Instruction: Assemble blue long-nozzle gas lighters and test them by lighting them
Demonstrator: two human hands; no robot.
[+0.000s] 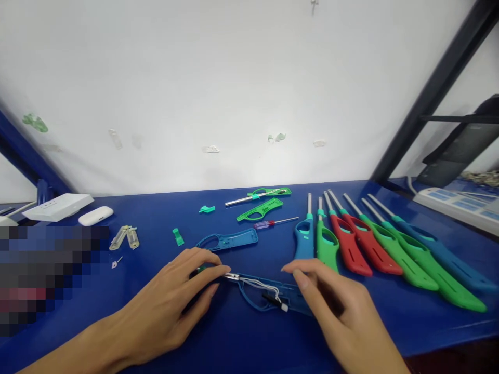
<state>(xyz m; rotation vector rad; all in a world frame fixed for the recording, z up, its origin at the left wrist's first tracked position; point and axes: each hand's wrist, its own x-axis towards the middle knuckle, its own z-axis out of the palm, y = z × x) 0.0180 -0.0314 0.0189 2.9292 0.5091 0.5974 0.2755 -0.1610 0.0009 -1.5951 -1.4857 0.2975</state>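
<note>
An opened blue lighter half-shell (pixel 249 298) lies in front of me, with white wires (pixel 259 283) and a black igniter part (pixel 270 299) showing in it. My left hand (pixel 183 296) has its fingers closed round the metal tube end (pixel 233 276) at the shell's left. At the shell's right end is my right hand (pixel 335 306), thumb and index finger near each other; what they touch underneath is hidden. Behind the shell lies a second blue half-shell (pixel 237 239).
Assembled blue, red and green lighters (pixel 353 249) lie at the right. Further back are a screwdriver (pixel 273 223) and green shell halves (pixel 260 209). Clear fuel tanks (pixel 123 238), small green parts (pixel 178 237) and a white case (pixel 95 216) lie left. A power strip (pixel 460 208) sits far right.
</note>
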